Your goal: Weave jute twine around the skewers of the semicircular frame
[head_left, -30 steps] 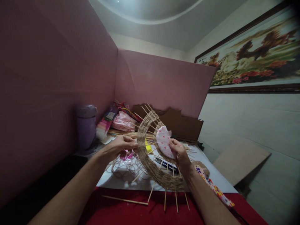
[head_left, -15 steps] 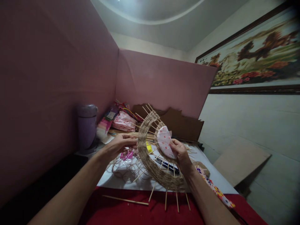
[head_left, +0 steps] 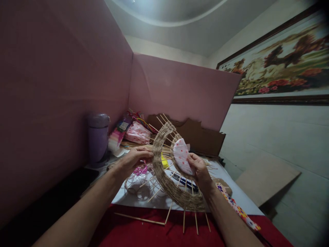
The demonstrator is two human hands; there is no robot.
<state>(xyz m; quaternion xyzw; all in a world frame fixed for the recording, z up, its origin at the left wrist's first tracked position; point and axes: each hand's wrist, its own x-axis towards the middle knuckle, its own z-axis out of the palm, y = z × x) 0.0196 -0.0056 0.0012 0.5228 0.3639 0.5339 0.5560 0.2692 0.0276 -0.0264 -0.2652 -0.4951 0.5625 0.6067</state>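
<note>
Between my hands, above the table, is a half-round woven fan of brown twine with thin wooden sticks poking out past its rim. White cloth with red dots covers its inner half-circle. My right hand is closed on that cloth-covered centre, thumb in front. At the outer woven band, my left hand pinches the left edge; some of its fingers are hidden behind the band. Behind the fan, dark-handled pliers or cutters show through the gaps, lying on white paper.
A purple lidded bottle stands at the left. Behind lie a dotted cloth bundle, torn brown cardboard and sticks. Loose twine curls on the white paper. One stick rests on the red cloth. A flowered strip lies right.
The whole view has shifted slightly, so the surroundings sit a little further right. My left fingers look more closed at the fan's edge. The right hand keeps its hold.
</note>
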